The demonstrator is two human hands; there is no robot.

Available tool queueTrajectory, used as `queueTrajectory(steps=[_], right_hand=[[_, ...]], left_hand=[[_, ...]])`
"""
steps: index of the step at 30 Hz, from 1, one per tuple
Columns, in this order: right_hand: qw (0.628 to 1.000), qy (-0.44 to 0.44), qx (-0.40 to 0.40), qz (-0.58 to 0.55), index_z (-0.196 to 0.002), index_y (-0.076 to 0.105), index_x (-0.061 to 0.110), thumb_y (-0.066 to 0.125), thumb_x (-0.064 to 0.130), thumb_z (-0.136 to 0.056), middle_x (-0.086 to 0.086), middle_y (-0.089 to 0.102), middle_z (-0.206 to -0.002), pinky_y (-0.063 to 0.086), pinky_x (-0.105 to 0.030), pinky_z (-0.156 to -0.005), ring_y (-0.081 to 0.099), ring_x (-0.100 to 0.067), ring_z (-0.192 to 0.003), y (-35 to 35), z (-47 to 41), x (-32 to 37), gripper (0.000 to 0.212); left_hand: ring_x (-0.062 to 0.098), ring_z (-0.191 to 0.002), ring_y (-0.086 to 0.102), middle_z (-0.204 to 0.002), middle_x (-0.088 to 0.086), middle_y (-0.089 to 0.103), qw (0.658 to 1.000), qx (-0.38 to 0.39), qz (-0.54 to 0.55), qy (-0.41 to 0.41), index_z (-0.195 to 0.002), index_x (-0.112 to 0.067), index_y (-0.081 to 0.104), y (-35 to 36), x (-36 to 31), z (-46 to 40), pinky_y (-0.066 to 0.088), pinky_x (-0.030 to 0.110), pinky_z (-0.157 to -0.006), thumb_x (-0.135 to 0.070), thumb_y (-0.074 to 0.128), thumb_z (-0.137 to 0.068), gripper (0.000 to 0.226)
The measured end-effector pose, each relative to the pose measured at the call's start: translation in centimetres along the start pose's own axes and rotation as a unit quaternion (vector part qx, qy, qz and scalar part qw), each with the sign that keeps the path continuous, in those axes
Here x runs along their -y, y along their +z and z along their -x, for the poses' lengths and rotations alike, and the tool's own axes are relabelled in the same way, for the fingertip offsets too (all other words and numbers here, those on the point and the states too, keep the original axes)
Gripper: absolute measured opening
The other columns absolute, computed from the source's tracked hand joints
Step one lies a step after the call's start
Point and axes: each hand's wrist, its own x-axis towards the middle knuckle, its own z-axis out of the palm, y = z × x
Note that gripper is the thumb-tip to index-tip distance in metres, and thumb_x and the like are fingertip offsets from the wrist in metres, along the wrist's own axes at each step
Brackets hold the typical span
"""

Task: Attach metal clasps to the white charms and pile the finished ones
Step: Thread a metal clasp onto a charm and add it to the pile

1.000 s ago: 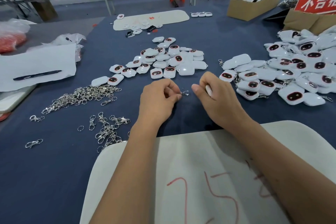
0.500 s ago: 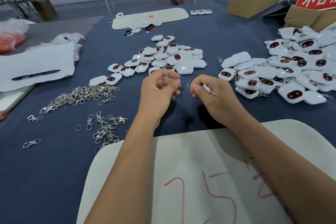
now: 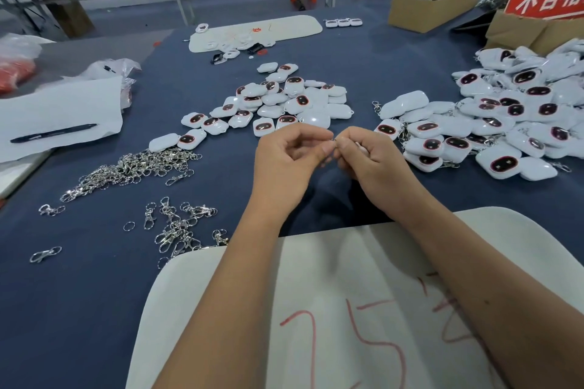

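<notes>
Dozens of finished charms [image 3: 493,123] lie piled right on the table [image 3: 94,294]; many bare charms [image 3: 278,104] and loose clasps [image 3: 132,167] remain. Left hand [image 3: 284,167] pinches a clasp; right hand [image 3: 373,164] grips one white charm [image 3: 360,146].

1. Bare blue bench [image 3: 94,309] lies left of the white board [image 3: 363,309], open to a hand.
2. Loose metal clasps [image 3: 177,230] crowd the board's far-left corner.
3. Beyond the board, unclasped charms [image 3: 284,104] block ahead; the finished pile [image 3: 505,123] blocks far right.
</notes>
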Motion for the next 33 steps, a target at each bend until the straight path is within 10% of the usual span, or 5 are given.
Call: queueTrajectory(steps=[10,33], right_hand=[[0.998,-0.062,-0.032,-0.003,-0.09,0.062,0.002,0.049,0.0,-0.107,0.004,0.059,-0.078,0.041,-0.016,-0.072,0.052,-0.002,-0.071,-0.1,-0.2,-0.5,0.021],[0.982,-0.128,-0.092,0.1,-0.089,0.071,0.006,0.06,0.001,-0.1,0.0,0.071,-0.082,0.053,-0.039,-0.078,0.066,-0.014,-0.08,-0.1,0.1,-0.5,0.016]], left_hand=[[0.011,-0.068,0.064,-0.077,-0.001,0.072,0.991,0.039,0.1,-0.08,-0.096,-0.001,0.071,0.8,0.1,0.1,0.056,0.024,-0.061,-0.004,0.062,-0.099,0.01],[0.011,-0.06,0.065,-0.072,-0.01,0.069,0.999,0.005,-0.05,0.0,-0.09,-0.01,0.068,1.4,0.0,0.4,0.058,0.028,-0.058,-0.004,0.061,-0.098,0.011]])
